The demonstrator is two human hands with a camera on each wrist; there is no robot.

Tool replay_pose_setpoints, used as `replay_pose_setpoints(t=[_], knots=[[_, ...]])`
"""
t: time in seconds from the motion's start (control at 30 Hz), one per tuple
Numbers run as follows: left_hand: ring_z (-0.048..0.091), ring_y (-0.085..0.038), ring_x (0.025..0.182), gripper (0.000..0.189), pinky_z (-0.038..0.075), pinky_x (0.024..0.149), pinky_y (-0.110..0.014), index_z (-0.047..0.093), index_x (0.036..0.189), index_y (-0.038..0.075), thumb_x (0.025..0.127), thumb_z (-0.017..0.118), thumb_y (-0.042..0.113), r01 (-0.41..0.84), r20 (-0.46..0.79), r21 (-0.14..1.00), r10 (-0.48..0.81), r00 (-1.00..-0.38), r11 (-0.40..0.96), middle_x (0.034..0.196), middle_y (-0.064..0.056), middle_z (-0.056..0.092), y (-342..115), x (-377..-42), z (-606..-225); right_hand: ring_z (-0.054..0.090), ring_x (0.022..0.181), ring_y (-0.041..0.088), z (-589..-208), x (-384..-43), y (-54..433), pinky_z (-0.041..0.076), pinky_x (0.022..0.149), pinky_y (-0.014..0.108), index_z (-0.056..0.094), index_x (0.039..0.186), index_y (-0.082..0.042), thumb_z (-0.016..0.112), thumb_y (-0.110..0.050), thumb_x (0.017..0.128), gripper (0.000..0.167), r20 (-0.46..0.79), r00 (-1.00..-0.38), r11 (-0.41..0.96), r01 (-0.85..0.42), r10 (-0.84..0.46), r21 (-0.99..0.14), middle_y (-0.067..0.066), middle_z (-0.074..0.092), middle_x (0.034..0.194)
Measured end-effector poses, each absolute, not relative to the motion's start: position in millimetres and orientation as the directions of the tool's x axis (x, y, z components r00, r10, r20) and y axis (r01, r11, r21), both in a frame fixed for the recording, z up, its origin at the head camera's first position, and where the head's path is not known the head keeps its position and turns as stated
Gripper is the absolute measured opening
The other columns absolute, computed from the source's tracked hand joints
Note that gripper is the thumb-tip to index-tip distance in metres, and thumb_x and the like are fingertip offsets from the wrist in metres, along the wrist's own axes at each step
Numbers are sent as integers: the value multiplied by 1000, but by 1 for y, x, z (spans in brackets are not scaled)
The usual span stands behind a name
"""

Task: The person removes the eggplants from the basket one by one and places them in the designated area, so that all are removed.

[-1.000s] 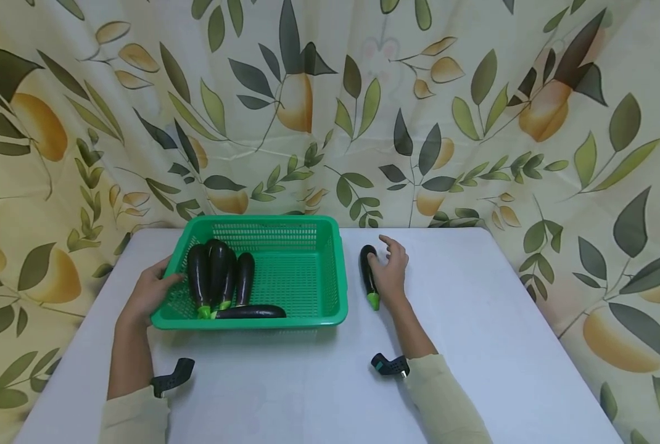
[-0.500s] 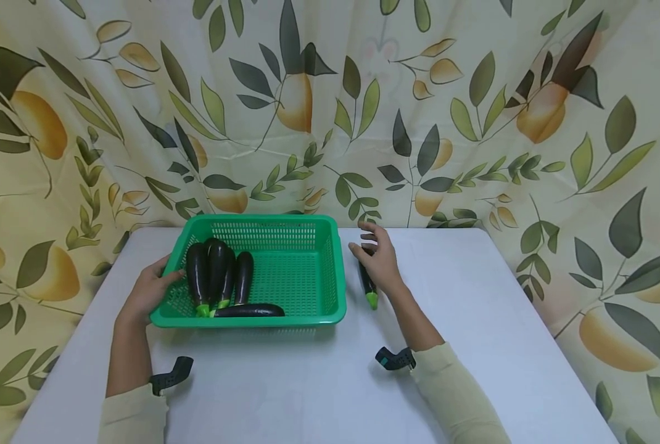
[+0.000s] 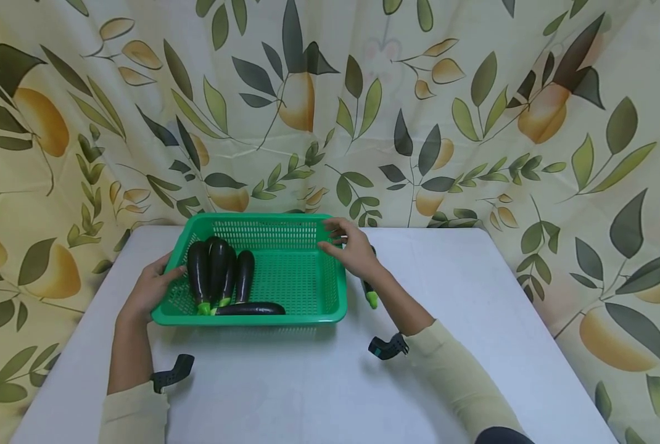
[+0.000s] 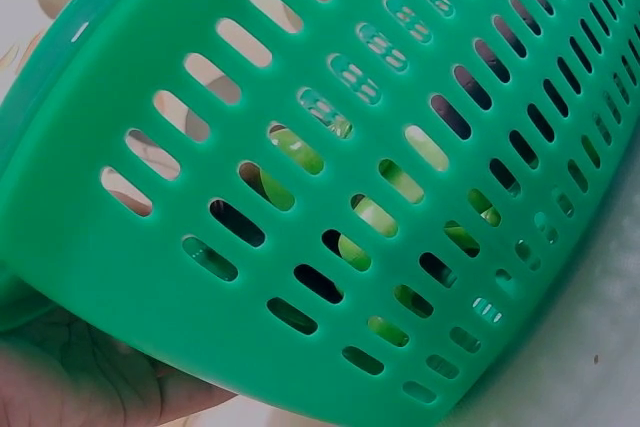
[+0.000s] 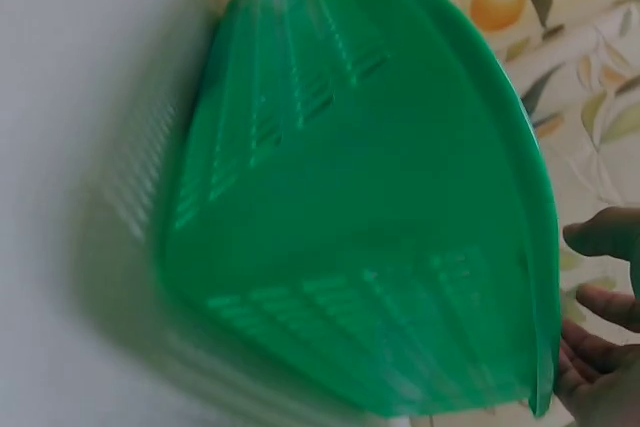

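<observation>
A green plastic basket (image 3: pixel 303 320) stands on the table with several dark eggplants (image 3: pixel 217 271) upright in its left part and one eggplant (image 3: pixel 251 309) lying along the front wall. My left hand (image 3: pixel 148 290) holds the basket's left rim, its thumb over the edge. In the left wrist view, the slotted wall hides most of that hand. My right hand (image 3: pixel 354 250) is at the right rim, fingers spread, holding nothing; its fingertips are close to the edge, and whether they touch I cannot tell. Behind that hand lies a loose eggplant (image 3: pixel 369 292), partly hidden, its green cap showing.
The white table (image 3: pixel 285 382) ends at a leaf-and-fruit patterned curtain (image 3: pixel 330 154), just behind the basket. A black wrist device (image 3: pixel 388 346) sits at the right wrist, another black wrist device (image 3: pixel 173 373) at the left.
My right hand has moved left, away from the loose eggplant and over to the basket's right rim. The left hand stays on the left rim; the basket stands about where it was.
</observation>
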State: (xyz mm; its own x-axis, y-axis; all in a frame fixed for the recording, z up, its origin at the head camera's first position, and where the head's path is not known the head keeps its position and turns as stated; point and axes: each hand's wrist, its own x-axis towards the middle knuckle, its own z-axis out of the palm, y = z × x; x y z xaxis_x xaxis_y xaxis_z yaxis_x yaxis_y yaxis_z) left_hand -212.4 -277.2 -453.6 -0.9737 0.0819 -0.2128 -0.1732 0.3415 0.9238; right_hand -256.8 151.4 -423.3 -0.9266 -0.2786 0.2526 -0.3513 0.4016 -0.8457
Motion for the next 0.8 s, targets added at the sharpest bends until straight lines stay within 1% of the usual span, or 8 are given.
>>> replay_pose_setpoints(t=[0.13, 0.3, 0.37, 0.53, 0.67, 0.8], knots=[[48, -47, 132, 64, 57, 87, -41, 16, 168, 4, 114, 42, 27, -163, -203, 927, 88, -975, 338, 159, -34, 35, -278, -212, -454, 59, 122, 44, -419, -257, 136, 51, 103, 47, 56, 143, 4, 74, -14, 99, 50, 206, -913, 419, -350, -351, -838, 25, 59, 137], [45, -50, 135, 64, 55, 92, -48, 15, 168, 4, 114, 43, 27, -149, -190, 929, 91, -978, 338, 161, -34, 32, -278, -212, -453, 62, 120, 40, -417, -258, 114, 52, 100, 44, 61, 137, 5, 75, -11, 98, 45, 149, -872, 399, -358, -466, -844, 26, 62, 136], [45, -51, 136, 65, 55, 93, -48, 15, 168, 5, 114, 43, 27, -153, -192, 932, 89, -977, 330, 162, -34, 31, -277, -212, -453, 63, 118, 39, -418, -259, 104, 54, 98, 41, 63, 135, 5, 75, -10, 97, 43, 117, -845, 393, -360, -522, -846, 26, 63, 133], [45, -50, 136, 65, 56, 91, -44, 15, 168, 6, 114, 43, 28, -172, -207, 933, 79, -975, 315, 162, -33, 30, -277, -212, -454, 65, 114, 36, -421, -261, 85, 54, 96, 35, 63, 133, 9, 73, -10, 98, 41, 31, -767, 376, -350, -641, -858, 29, 64, 130], [46, -50, 136, 65, 56, 93, -47, 15, 168, 5, 114, 43, 28, -177, -212, 932, 78, -974, 317, 161, -34, 31, -277, -213, -455, 65, 117, 34, -427, -262, 77, 54, 97, 33, 61, 134, 10, 72, -12, 98, 44, -32, -726, 385, -327, -687, -863, 29, 63, 132], [45, -50, 137, 64, 54, 95, -50, 16, 168, 4, 114, 43, 28, -168, -205, 930, 79, -976, 328, 161, -33, 31, -278, -213, -456, 62, 121, 33, -430, -263, 70, 53, 97, 33, 62, 135, 10, 73, -14, 99, 45, -80, -699, 390, -296, -710, -872, 27, 63, 134]])
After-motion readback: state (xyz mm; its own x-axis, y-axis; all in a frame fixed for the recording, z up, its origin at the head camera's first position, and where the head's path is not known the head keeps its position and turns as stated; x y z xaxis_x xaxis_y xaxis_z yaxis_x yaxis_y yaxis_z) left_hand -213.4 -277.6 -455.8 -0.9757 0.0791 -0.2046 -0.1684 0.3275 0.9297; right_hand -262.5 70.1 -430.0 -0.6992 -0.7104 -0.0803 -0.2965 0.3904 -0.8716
